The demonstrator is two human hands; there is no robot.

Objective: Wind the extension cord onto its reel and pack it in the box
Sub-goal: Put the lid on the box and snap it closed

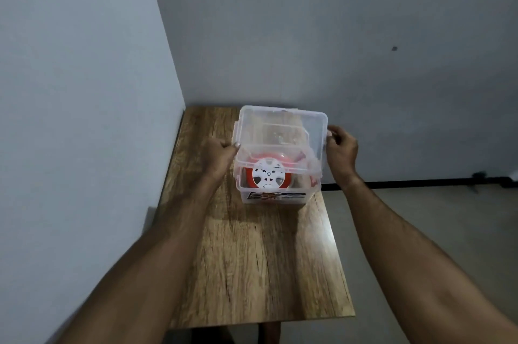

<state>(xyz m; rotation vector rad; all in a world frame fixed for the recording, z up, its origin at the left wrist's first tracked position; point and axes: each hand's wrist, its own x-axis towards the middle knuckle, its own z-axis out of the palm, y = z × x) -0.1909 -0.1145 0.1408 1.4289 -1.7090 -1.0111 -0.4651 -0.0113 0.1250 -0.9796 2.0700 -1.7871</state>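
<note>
grey walls (308, 35) meet in a corner at the far left, and a wooden bench (260, 259) runs from that corner toward the near side, with pale floor (420, 217) showing to its right and a dark strip along the foot of the far wall. on the far half of the bench stands a clear plastic box (273, 195) with a printed label on its near face. a clear lid (283, 130) is held tilted above the box, its far edge higher and its near edge low over the opening, so the box is not fully covered. inside the box, seen through the near wall, the reel (268, 174) stands on edge, white hub facing near with an orange-red rim around it; the cord itself is too blurred to make out apart from the reel. the left hand (221, 154) has its grip closed on the left edge of the lid, thumb on top by the box's left rim. the right hand (340, 150) pinches the lid's right edge, fingers curled round it just beside the box's right wall. both forearms reach in from the near corners.
</note>
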